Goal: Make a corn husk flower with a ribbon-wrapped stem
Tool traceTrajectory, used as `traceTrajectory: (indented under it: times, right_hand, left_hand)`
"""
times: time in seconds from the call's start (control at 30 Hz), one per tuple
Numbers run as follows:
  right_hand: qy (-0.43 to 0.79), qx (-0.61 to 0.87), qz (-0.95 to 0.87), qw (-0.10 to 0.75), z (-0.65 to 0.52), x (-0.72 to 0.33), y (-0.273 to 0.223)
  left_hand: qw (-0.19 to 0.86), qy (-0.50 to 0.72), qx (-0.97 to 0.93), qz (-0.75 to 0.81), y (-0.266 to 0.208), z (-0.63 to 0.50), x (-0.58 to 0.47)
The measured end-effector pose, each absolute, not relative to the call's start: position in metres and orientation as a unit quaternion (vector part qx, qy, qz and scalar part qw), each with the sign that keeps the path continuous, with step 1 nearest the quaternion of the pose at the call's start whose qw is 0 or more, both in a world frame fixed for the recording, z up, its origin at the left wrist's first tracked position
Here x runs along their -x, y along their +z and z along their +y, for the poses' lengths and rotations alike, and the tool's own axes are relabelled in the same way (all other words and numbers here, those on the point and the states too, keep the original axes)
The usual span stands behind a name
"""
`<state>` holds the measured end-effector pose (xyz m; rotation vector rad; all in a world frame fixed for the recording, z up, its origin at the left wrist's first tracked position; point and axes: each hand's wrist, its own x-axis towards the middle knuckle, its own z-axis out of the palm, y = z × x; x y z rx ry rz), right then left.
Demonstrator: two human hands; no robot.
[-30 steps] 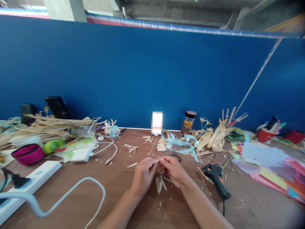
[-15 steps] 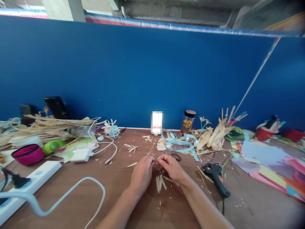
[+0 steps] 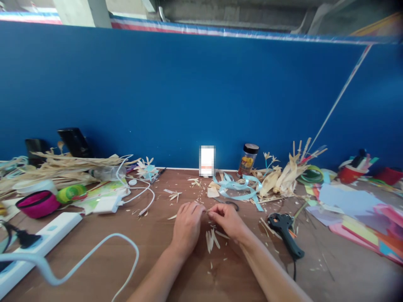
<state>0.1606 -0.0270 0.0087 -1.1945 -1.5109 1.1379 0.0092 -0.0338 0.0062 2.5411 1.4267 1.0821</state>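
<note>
My left hand (image 3: 188, 226) and my right hand (image 3: 227, 221) meet fingertip to fingertip over the middle of the brown table. Both are closed in a pinch around something tiny, too small and too covered by the fingers to name. Just below the fingertips lie several pale strips of dried husk (image 3: 212, 240). Scissors (image 3: 232, 205) with dark handles rest partly behind my right hand. Beyond the hands are a curled light blue ribbon (image 3: 239, 187) and small pale scraps (image 3: 174, 195).
A black glue gun (image 3: 285, 235) lies on the right, near coloured paper sheets (image 3: 349, 201). Dried husks (image 3: 283, 180) and a dark-lidded jar (image 3: 248, 161) stand at the back. On the left are a white power strip (image 3: 40, 245), looping cables (image 3: 126, 239) and a pink band (image 3: 37, 204).
My left hand has turned, so its back and knuckles now show more from above. My right hand stays nearly in place, with the fingertips still together.
</note>
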Motion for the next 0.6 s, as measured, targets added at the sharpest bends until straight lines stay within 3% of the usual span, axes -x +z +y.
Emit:
traceTrajectory:
  times: [0.13, 0.37, 0.6]
  right_hand:
    - [0.431, 0.473, -0.627, 0.444, -0.0267, -0.1609, 0.0095]
    - [0.360, 0.509, -0.679, 0.389, -0.0263, -0.1634, 0.0064]
    - [0.385, 0.516, -0.665, 0.378, -0.0258, -0.1639, 0.0060]
  left_hand:
    - [0.071, 0.353, -0.801, 0.479, 0.0034, -0.0321, -0.0088]
    - [0.014, 0.341, -0.820, 0.459, 0.0024, -0.0331, -0.0091]
    - [0.019, 0.348, -0.832, 0.431, 0.0047, -0.0328, -0.0089]
